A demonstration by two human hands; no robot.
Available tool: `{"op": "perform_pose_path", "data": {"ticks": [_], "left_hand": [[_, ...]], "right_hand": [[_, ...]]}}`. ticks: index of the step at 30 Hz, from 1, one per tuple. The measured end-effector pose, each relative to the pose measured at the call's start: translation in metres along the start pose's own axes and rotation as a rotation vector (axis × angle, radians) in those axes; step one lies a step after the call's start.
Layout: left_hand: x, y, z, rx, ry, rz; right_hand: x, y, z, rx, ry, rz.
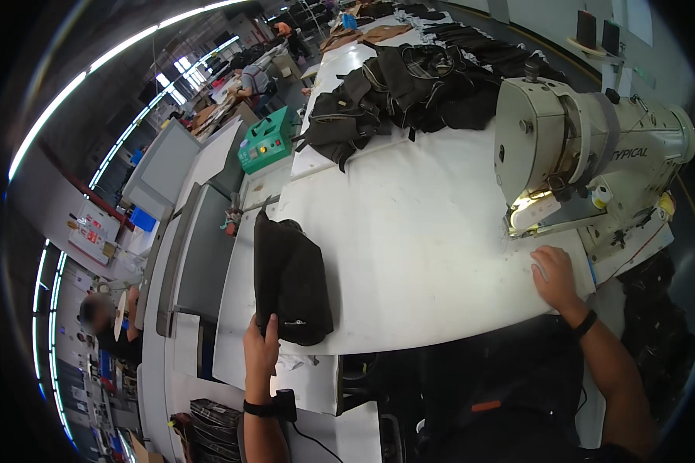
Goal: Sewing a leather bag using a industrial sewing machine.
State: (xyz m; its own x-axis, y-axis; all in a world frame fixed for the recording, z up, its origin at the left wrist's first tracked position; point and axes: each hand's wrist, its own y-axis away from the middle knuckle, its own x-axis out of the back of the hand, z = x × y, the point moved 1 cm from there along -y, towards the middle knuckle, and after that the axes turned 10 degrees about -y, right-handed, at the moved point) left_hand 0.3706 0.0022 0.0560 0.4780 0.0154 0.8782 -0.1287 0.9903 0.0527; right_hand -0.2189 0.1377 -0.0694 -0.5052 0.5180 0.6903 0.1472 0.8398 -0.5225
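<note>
My left hand (261,347) grips the lower left edge of a black fabric pouch or small bag (292,278), thumb on top and the other fingers hidden beneath. The bag stands or lies at the left side of the white work table (409,255), with a small pale mark near its bottom. At the table's right front, my right hand (554,276) rests on the surface with loosely bent fingers and holds nothing. Just beyond it stands a cream sewing machine (594,147), its lamp lit by the needle.
A heap of black bags (401,89) covers the table's far end. A green box with knobs (269,143) sits at the far left. Dark fabric (649,324) hangs at the right, and folded dark pieces (215,428) lie low at the left. Other people work in the background.
</note>
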Motion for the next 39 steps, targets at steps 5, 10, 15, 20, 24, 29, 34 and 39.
{"op": "perform_pose_path", "data": {"ticks": [5, 10, 15, 20, 24, 29, 34, 39], "left_hand": [[0.011, -0.058, 0.011, -0.176, 0.194, 0.252], [0.049, -0.166, 0.066, -0.178, 0.380, 0.133], [0.068, -0.259, 0.177, -0.389, 0.160, 0.457], [0.052, -0.331, 0.324, -0.616, -0.111, 0.761], [-0.016, -0.328, 0.411, -1.003, -0.100, 0.373], [-0.126, -0.243, 0.421, -1.176, -0.322, -0.080], [-0.183, -0.188, 0.335, -1.029, -0.669, -0.511], [-0.184, -0.139, 0.202, -0.952, -0.464, -0.402]], "right_hand": [[0.003, -0.003, -0.002, 0.007, 0.021, 0.009], [0.005, -0.003, -0.004, 0.006, 0.017, 0.016], [0.005, -0.003, -0.002, 0.001, 0.036, 0.000], [0.004, -0.004, 0.001, -0.010, 0.037, -0.009], [0.003, -0.003, 0.003, -0.038, 0.035, -0.013], [0.007, -0.002, 0.002, -0.014, 0.031, -0.008], [0.007, 0.000, 0.008, -0.034, 0.023, -0.008], [0.004, 0.008, 0.023, 0.027, -0.007, 0.079]]}}
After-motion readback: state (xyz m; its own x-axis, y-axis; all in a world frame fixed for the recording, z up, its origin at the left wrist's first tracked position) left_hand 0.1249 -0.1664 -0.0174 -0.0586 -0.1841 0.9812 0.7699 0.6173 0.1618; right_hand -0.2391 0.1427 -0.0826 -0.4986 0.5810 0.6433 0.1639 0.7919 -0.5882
